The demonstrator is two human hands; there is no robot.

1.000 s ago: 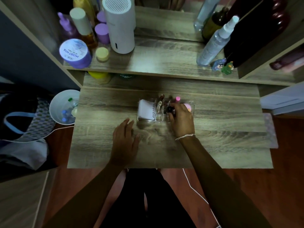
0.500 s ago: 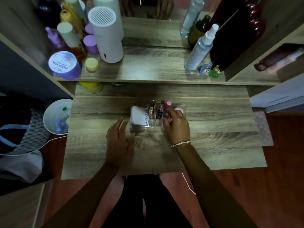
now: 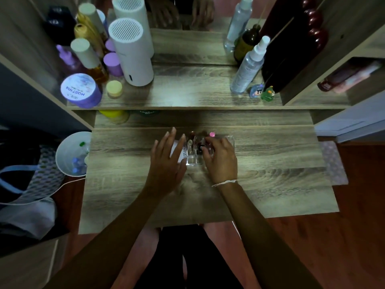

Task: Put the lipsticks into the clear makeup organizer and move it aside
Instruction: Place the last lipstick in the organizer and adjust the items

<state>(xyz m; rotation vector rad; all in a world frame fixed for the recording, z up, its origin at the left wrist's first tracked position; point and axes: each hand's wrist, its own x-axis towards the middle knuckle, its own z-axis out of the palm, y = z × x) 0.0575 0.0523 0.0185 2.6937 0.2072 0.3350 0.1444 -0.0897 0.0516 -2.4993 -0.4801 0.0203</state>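
The clear makeup organizer (image 3: pixel 192 160) stands on the wooden desk (image 3: pixel 270 163) in front of me. Several lipsticks stand upright in its cells, one with a pink cap (image 3: pixel 212 134). A white box (image 3: pixel 181 152) fills its left end. My left hand (image 3: pixel 166 161) lies over that left end, fingers spread and extended, mostly hiding the box. My right hand (image 3: pixel 219 159) covers the right half, fingers curled around the organizer's front and side. Whether the left hand grips the organizer or only rests on it is hard to tell.
A shelf (image 3: pixel 187 97) above the desk holds a white cylinder (image 3: pixel 133 57), a purple jar (image 3: pixel 80 90), bottles and a spray bottle (image 3: pixel 249 65). A white bucket (image 3: pixel 73 153) sits left of the desk. Small figurines (image 3: pixel 262 92) stand at the shelf's right.
My left hand has slid forward from the bare desk onto the organizer's left end. My right hand stays at the organizer's right side.
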